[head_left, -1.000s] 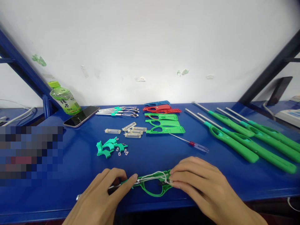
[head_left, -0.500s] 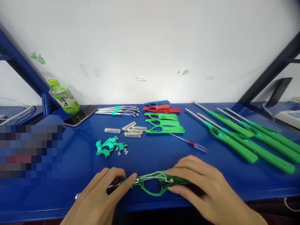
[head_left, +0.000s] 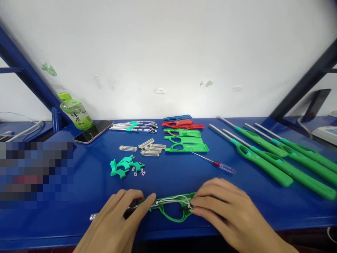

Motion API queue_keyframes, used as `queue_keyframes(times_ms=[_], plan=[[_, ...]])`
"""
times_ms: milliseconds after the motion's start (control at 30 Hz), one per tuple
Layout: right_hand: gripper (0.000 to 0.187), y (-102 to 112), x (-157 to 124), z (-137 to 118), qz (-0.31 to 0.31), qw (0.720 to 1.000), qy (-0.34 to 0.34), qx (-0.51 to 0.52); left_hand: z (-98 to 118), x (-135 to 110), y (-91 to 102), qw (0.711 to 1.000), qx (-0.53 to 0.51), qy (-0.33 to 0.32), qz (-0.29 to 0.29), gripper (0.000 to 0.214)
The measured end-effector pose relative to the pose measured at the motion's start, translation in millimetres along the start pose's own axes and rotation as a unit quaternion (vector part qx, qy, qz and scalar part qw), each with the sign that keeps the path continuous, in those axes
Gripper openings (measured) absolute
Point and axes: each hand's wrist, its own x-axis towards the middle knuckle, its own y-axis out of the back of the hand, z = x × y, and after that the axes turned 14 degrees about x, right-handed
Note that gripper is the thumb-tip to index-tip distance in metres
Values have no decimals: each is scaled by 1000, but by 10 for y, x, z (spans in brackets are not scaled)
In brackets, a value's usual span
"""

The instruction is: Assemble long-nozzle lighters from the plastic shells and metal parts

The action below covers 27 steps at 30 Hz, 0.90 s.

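In front of me an open green lighter shell (head_left: 176, 220) lies near the table's front edge, its looped trigger opening facing up. My left hand (head_left: 119, 216) is closed around its front end, where a metal tube (head_left: 93, 216) sticks out to the left. White wires (head_left: 175, 199) run along the shell's upper edge to a small black piece (head_left: 186, 208), probably the igniter. My right hand (head_left: 223, 207) pinches that piece's right end with thumb and fingertips, hiding the rear of the shell.
Teal triggers (head_left: 123, 165) and small metal clips lie ahead on the left. Clear fuel tanks (head_left: 151, 151), wired tubes (head_left: 134, 125), green shells (head_left: 186, 147) and a screwdriver (head_left: 222, 167) sit beyond. Assembled lighters (head_left: 265, 165) lie right; a phone (head_left: 93, 131) and bottle (head_left: 77, 114) back left.
My right hand's fingertips have shifted onto the black piece, covering its pale end that showed before. The left hand keeps its hold. The whole view has shifted slightly.
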Motion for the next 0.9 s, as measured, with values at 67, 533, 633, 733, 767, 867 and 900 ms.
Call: queue_keyframes(times_ms=[67, 533, 633, 733, 767, 867, 900], plan=[[9, 1, 4, -1, 2, 1000, 4, -4, -13, 38, 7, 1000, 12, -7, 23, 58], [15, -8, 22, 6, 36, 998, 41, -29, -536, 680, 2, 986, 142, 80, 27, 34], [15, -7, 21, 10, 36, 998, 42, -29, -538, 730, -69, 988, 139, 64, 22, 31], [14, -7, 20, 9, 35, 998, 40, -26, -516, 739, -115, 988, 140, 55, 18, 31], [14, -7, 20, 8, 34, 998, 39, -25, -516, 739, -124, 989, 139, 53, 18, 31], [15, -7, 21, 0, 29, 999, 30, -22, -545, 741, -125, 990, 135, 45, 23, 29], [15, -7, 22, -3, 29, 999, 28, -21, -557, 742, -115, 990, 133, 43, 26, 28]])
